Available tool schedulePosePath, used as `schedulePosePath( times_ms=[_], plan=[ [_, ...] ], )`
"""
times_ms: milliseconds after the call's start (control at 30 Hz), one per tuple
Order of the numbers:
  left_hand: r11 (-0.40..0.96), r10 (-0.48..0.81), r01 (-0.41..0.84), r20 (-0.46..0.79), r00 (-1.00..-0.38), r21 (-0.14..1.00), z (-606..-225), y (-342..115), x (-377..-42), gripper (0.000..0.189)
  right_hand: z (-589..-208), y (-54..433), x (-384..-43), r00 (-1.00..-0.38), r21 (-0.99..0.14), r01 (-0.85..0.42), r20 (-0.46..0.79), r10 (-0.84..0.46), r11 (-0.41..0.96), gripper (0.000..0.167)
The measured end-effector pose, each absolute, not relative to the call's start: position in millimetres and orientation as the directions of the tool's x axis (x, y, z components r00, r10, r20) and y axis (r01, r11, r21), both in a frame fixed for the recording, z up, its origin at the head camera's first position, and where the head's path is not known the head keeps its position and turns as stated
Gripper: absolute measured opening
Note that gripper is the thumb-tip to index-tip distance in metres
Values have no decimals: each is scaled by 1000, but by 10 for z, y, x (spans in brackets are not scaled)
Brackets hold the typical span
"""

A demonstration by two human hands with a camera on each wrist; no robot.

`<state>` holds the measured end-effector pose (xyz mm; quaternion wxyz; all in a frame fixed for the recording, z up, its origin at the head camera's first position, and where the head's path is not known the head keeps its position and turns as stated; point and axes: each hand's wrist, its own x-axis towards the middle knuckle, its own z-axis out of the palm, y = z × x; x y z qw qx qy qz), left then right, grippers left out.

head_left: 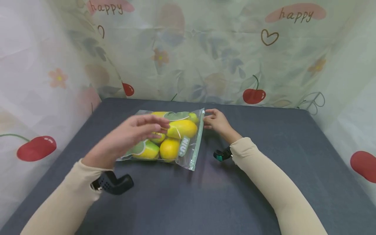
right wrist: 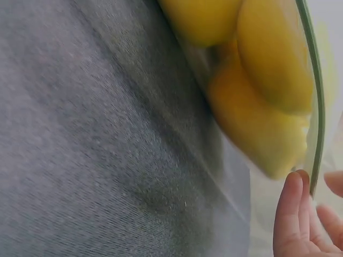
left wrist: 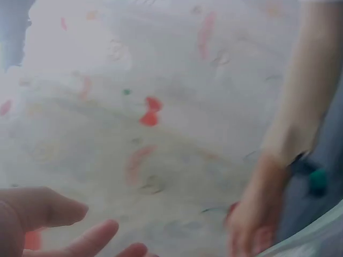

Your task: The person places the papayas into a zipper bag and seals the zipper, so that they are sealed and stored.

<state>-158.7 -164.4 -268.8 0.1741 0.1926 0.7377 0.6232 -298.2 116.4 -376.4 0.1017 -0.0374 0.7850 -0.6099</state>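
Note:
A clear zip bag [head_left: 191, 156] lies on the table, with a pale green zip strip [head_left: 199, 133] along its right side and "NIU+" printed near it. Several yellow and yellow-green fruits [head_left: 182, 129], some mango-shaped, fill it. At the bag's far right corner, by the white slider, my right hand [head_left: 218, 122] pinches the edge; in the right wrist view its fingers [right wrist: 291, 209] lie either side of the strip [right wrist: 320, 118]. My left hand [head_left: 129, 133] hovers over the bag's left part, fingers extended, holding nothing and hiding some fruit.
The dark grey table [head_left: 176, 202] spreads around the bag. Patterned cloth [head_left: 205, 65] with cherries and flowers hangs behind and on both sides. A thin cord [head_left: 314, 101] sits at the far right corner. Each wrist wears a black device [head_left: 116, 182].

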Motion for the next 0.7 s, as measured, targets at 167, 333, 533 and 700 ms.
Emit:
schedulePosePath(
  times_ms=[167,333,533,700],
  plan=[
    [-71,395,120,139,-908,990,-2420,-2006,-1780,26,-3768,1176,-2896,-962,-947,-4,-85,-260,323,38],
    [-46,213,145,152,-965,988,-2581,-2311,-2046,22,-3810,1177,-2780,-954,-935,-24,-84,-288,354,37],
    [368,-23,31,42,-999,929,-3038,-2604,-2281,34,-3886,1191,-2662,-963,-935,-5,-91,-253,355,38],
    [450,-73,-57,-26,-997,891,-3307,-2764,-2336,43,-3901,1255,-2620,-973,-955,8,-75,-217,296,49]
  ],
)
